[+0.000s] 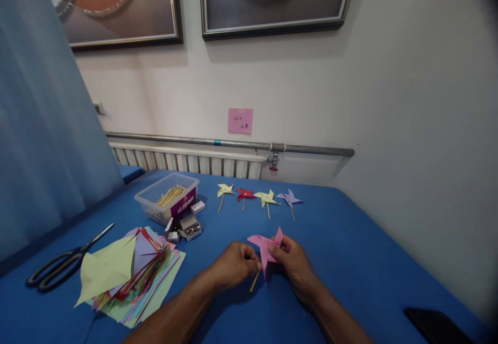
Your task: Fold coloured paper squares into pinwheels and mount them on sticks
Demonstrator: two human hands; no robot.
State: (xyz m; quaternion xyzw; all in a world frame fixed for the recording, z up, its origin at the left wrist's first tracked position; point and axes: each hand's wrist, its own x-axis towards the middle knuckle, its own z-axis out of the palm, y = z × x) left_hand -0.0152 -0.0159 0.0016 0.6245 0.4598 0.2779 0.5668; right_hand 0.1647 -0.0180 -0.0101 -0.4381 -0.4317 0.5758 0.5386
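- Looking down through the head camera, I see the pink pinwheel held just above the blue counter, right between my two hands.
- My left hand sits to the pinwheel's left. Its fingertips are pinched together on the wooden stick, which pokes out slanting below them.
- My right hand is on the other side, its thumb and fingers closed on the pink paper near its middle.
- Both hands nearly touch each other around the pinwheel.
- Farther back on the counter, four finished pinwheels lie in a row, well apart from my hands.
- To the left are a clear plastic box of sticks, a stack of coloured paper and black scissors.
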